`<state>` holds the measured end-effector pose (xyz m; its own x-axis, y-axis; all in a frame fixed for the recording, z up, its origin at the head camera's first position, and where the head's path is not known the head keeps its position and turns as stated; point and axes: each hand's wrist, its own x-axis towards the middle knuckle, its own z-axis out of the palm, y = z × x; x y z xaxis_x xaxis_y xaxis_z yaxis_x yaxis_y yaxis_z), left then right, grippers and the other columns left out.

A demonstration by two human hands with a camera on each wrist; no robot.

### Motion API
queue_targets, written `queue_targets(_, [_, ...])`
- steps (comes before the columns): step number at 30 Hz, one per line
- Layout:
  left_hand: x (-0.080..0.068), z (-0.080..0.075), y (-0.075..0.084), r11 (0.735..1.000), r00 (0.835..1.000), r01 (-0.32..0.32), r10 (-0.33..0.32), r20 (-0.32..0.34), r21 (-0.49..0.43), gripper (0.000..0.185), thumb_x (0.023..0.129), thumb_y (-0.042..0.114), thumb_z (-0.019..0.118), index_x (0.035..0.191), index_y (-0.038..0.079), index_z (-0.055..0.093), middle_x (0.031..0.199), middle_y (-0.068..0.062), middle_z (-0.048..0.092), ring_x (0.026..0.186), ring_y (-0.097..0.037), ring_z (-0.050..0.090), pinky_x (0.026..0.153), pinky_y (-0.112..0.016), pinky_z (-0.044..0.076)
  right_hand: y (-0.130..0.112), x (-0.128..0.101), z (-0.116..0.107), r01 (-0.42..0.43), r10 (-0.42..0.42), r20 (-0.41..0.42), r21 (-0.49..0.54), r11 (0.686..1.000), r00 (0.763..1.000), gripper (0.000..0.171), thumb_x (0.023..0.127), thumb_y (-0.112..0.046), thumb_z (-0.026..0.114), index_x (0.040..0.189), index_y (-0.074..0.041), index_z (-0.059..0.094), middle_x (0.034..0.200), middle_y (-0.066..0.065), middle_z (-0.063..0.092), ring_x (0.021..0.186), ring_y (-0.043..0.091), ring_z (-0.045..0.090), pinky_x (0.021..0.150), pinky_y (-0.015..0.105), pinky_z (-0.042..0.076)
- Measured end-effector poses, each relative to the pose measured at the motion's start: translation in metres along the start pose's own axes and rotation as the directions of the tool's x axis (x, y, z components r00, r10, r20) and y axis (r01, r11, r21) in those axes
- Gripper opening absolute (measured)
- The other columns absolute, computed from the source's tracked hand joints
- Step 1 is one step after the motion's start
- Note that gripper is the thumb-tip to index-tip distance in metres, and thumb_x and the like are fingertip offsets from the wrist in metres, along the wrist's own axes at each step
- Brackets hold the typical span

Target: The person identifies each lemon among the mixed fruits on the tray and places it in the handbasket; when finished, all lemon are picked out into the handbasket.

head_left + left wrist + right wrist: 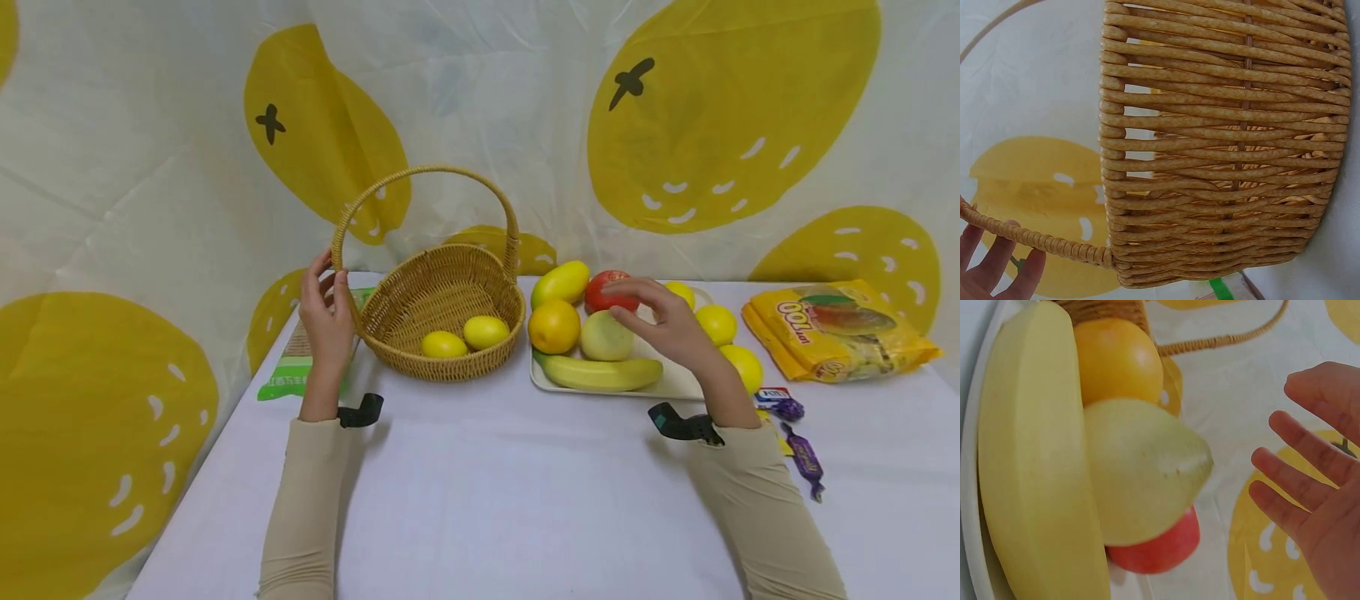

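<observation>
My left hand [327, 312] holds the handle of a wicker basket [465, 367] near its left base, with the fingers behind the handle in the left wrist view. Inside the basket lie two yellow lemons [486, 332]. Over a white tray [537, 375] of fruit hovers my right hand [671, 329], its fingers spread apart and nothing in them. Nearest below it is a pale green, pointed round fruit [1141, 469]. Around that sit a banana [600, 373], an orange [554, 327], a red fruit [603, 293] and a yellow mango-like fruit [561, 283].
More yellow fruits [716, 323] sit right of the right hand. A yellow snack bag [840, 333] lies at the far right, with purple-wrapped candies [804, 457] in front. A green packet [288, 367] is partly hidden behind the left hand. A patterned curtain [487, 100] hangs behind the table.
</observation>
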<state>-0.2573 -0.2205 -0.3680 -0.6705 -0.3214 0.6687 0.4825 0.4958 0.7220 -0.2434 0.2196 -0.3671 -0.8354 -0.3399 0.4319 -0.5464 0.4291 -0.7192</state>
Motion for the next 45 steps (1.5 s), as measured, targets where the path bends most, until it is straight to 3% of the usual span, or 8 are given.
queue_targets(7, [0.001,0.000,0.000,1.000,1.000,-0.009,0.009,-0.002,0.007,0.038,0.103,0.018,0.050,0.139,0.005,0.049,0.133,-0.014,0.053,0.115,-0.028,0.058,0.090,-0.021,0.047,0.012,-0.006,-0.019,-0.132,0.128,-0.083,-0.042,0.990,0.988,0.033,0.095,-0.011,0.063,0.126,0.000,0.061,0.133,0.016,0.054,0.120,0.005,0.044,0.109,0.055,0.033])
queue_targets(9, [0.001,0.000,0.000,1.000,1.000,-0.006,0.006,-0.002,0.011,0.038,0.103,0.018,0.049,0.139,0.005,0.049,0.133,-0.014,0.053,0.115,-0.026,0.058,0.090,-0.022,0.047,0.017,-0.007,-0.023,-0.163,0.157,-0.097,-0.059,0.985,0.983,0.034,0.096,-0.014,0.062,0.128,-0.001,0.061,0.135,0.017,0.053,0.122,0.005,0.043,0.109,0.059,0.031])
queue_targets(16, [0.002,-0.001,0.001,1.000,1.000,0.001,-0.001,-0.008,0.010,0.038,0.103,0.017,0.049,0.139,0.005,0.049,0.132,-0.014,0.053,0.116,-0.027,0.058,0.092,-0.027,0.048,0.031,-0.011,-0.034,-0.262,0.255,-0.101,-0.070,0.962,0.962,0.037,0.098,-0.022,0.059,0.129,-0.002,0.059,0.139,0.019,0.049,0.132,0.035,0.037,0.112,0.061,0.021])
queue_targets(22, [0.002,0.000,0.002,1.000,1.000,-0.002,0.002,-0.003,0.014,0.038,0.103,0.017,0.050,0.139,0.004,0.049,0.132,-0.014,0.054,0.115,-0.025,0.058,0.092,-0.031,0.049,0.047,-0.017,-0.042,-0.352,0.343,-0.087,-0.107,0.930,0.935,0.041,0.099,-0.026,0.058,0.131,0.000,0.056,0.148,0.025,0.035,0.138,0.046,0.025,0.111,0.067,0.015])
queue_targets(30, [0.000,0.000,0.002,1.000,1.000,0.004,-0.004,0.000,0.010,0.038,0.103,0.018,0.049,0.139,0.005,0.049,0.132,-0.014,0.054,0.115,-0.024,0.058,0.090,-0.023,0.047,0.057,-0.021,-0.045,-0.421,0.417,-0.064,-0.132,0.897,0.907,0.048,0.099,-0.031,0.057,0.134,0.001,0.052,0.153,0.028,0.025,0.140,0.050,0.018,0.110,0.068,0.015])
queue_targets(38, [-0.001,0.000,0.001,1.000,1.000,0.010,-0.010,0.001,0.005,0.039,0.103,0.018,0.049,0.140,0.005,0.048,0.133,-0.013,0.054,0.115,-0.023,0.058,0.091,-0.027,0.048,0.060,-0.024,-0.047,-0.433,0.416,-0.137,-0.134,0.891,0.899,0.043,0.101,-0.027,0.053,0.130,0.004,0.055,0.149,0.030,0.031,0.139,0.050,0.022,0.111,0.066,0.014])
queue_targets(45, [-0.001,0.000,0.002,1.000,1.000,0.010,-0.011,0.003,0.007,0.039,0.103,0.019,0.049,0.139,0.005,0.048,0.132,-0.013,0.053,0.115,-0.022,0.058,0.093,-0.026,0.048,0.059,-0.026,-0.050,-0.492,0.486,-0.077,-0.161,0.856,0.871,0.047,0.101,-0.031,0.051,0.133,0.003,0.052,0.150,0.032,0.026,0.137,0.052,0.020,0.110,0.068,0.013])
